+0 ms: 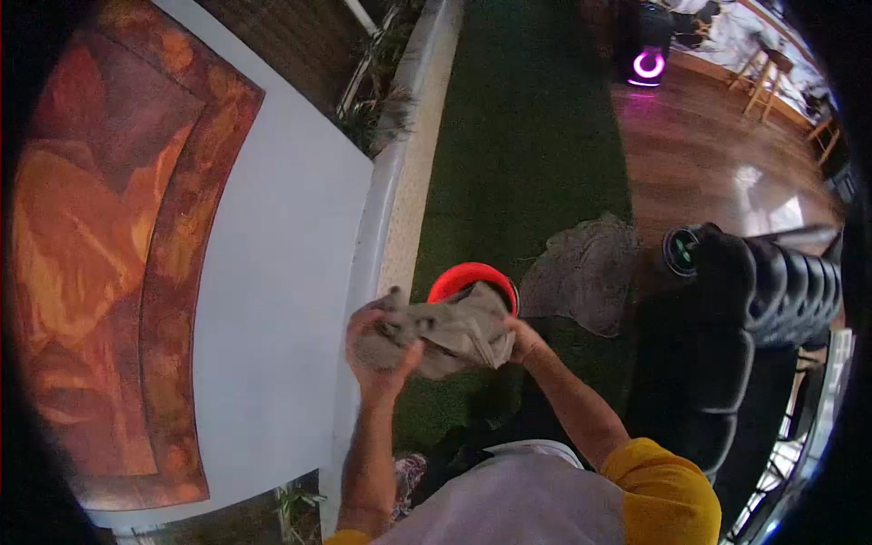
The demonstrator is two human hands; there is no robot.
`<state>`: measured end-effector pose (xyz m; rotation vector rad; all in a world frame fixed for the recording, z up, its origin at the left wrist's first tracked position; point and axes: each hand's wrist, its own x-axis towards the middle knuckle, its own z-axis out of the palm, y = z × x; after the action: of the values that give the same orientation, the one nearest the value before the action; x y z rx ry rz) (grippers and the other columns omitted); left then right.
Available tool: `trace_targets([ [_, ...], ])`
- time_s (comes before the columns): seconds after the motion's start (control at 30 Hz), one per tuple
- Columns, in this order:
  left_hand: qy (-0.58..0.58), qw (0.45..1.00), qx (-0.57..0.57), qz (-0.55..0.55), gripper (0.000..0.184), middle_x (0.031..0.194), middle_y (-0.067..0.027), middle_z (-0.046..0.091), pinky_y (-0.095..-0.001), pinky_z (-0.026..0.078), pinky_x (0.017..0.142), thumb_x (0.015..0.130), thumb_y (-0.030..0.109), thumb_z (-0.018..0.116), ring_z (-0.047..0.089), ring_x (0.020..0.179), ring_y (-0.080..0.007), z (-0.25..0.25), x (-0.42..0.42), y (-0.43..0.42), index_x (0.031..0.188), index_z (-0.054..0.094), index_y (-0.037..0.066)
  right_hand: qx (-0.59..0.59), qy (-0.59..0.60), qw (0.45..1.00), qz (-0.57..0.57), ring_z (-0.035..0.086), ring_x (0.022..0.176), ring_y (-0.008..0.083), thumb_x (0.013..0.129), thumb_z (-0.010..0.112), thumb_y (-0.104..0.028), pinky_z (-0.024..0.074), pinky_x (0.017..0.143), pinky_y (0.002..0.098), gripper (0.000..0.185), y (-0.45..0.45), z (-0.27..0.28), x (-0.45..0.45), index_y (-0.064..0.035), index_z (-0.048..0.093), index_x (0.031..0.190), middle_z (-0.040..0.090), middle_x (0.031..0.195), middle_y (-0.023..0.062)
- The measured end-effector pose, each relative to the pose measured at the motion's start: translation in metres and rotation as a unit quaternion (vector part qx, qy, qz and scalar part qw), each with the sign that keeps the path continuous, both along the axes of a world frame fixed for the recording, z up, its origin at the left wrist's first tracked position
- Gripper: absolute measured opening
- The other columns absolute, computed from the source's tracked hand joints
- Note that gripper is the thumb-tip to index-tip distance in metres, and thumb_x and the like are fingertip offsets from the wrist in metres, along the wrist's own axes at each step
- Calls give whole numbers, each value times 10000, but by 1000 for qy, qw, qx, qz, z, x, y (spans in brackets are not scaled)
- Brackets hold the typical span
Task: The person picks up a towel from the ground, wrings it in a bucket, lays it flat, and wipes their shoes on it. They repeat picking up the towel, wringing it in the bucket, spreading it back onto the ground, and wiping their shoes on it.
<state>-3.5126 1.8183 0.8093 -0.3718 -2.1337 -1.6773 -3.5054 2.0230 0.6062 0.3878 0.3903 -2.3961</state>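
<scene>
A crumpled grey-beige cloth (445, 334) is stretched between my two hands. My left hand (381, 354) grips its left end, fingers and thumb closed around the bunched fabric. At the other end, my right hand (521, 340) is closed on the cloth's right edge. Just beyond the cloth is a red round bucket (459, 275), its rim showing and its lower part covered by the fabric. Part of the cloth hangs over or in front of the bucket's opening; I cannot tell which.
A flat grey cloth or mat (581, 277) lies on the green turf strip (527, 118) right of the bucket. A white wall (272, 272) with a large painting (100, 272) is on the left. A black tufted sofa (727, 336) and a lit speaker (647, 68) stand on the right.
</scene>
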Motion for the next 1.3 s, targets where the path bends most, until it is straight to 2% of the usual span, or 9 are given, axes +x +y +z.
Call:
trace_targets([
  [0.2, -361, 801, 454, 148, 352, 1124, -121, 578, -437, 460, 908, 830, 212, 559, 548, 1056, -263, -142, -58, -58, 1132, 548, 31, 254, 211, 942, -56, 483, 1153, 282, 705, 611, -48, 395, 977, 442, 533, 24, 48, -83, -74, 496, 1224, 470, 1262, 107],
  [0.33, -500, 675, 542, 21, 349, 1015, -132, 632, -439, 494, 854, 877, 327, 456, 606, 947, -284, -231, -102, -65, 1040, 586, 47, 489, 531, 692, -21, 426, 1170, 293, 624, 655, 1, 358, 968, 453, 475, 7, 58, -107, -126, 607, 1079, 467, 1241, 73],
  [0.37, -500, 687, 527, -3, 342, 999, -126, 636, -434, 498, 843, 875, 328, 461, 609, 936, -282, -260, -114, -68, 1030, 591, 52, 532, 605, 593, 1, 420, 1163, 308, 612, 664, -2, 355, 961, 460, 471, 2, 53, -115, -146, 620, 1059, 466, 1236, 68],
  [0.57, -588, 634, 484, -136, 322, 1008, -79, 625, -399, 492, 826, 902, 320, 462, 604, 923, -232, -429, -171, -68, 1074, 574, 72, 543, 737, 373, 149, 408, 1093, 339, 597, 711, -134, 380, 861, 491, 292, -34, -55, -120, -219, 661, 872, 473, 1170, 19],
  [0.8, -555, 731, 338, 208, 310, 950, -100, 607, -385, 528, 710, 762, 105, 648, 616, 869, -231, -594, -178, -34, 1048, 559, 26, 599, 690, 158, 373, 418, 1049, 249, 648, 680, -276, 349, 869, 402, 156, -98, -270, -103, -152, 702, 740, 522, 1058, -25],
  [0.9, -525, 716, 354, 294, 289, 1011, -104, 583, -400, 531, 708, 763, 66, 638, 614, 866, -239, -588, -174, -26, 1033, 544, 26, 625, 661, 209, 358, 416, 1056, 248, 656, 686, -256, 345, 879, 399, 173, -97, -308, -96, -156, 693, 797, 518, 1058, -24],
  [1.1, -468, 699, 477, 256, 281, 1056, -93, 574, -404, 487, 837, 811, 138, 573, 560, 1008, -256, -533, -146, -40, 1072, 539, 39, 703, 433, 547, 136, 461, 974, 228, 748, 642, -125, 385, 860, 386, 170, -86, -294, -73, -114, 617, 916, 511, 1025, 6],
  [1.2, -413, 745, 488, 189, 332, 1122, -110, 557, -424, 443, 902, 812, 169, 567, 546, 1032, -269, -540, -123, -57, 1104, 535, 14, 454, -106, 863, -194, 502, 899, 194, 833, 600, -152, 434, 814, 360, 142, -99, -327, -49, -77, 603, 953, 508, 948, 34],
  [1.3, -422, 749, 492, 140, 397, 1152, -128, 542, -425, 421, 927, 794, 192, 560, 522, 1067, -281, -490, -114, -54, 1135, 518, -8, 415, -265, 819, -294, 559, 901, 193, 907, 523, -225, 475, 785, 362, 261, -115, -368, -24, -76, 549, 1120, 556, 1032, 82],
])
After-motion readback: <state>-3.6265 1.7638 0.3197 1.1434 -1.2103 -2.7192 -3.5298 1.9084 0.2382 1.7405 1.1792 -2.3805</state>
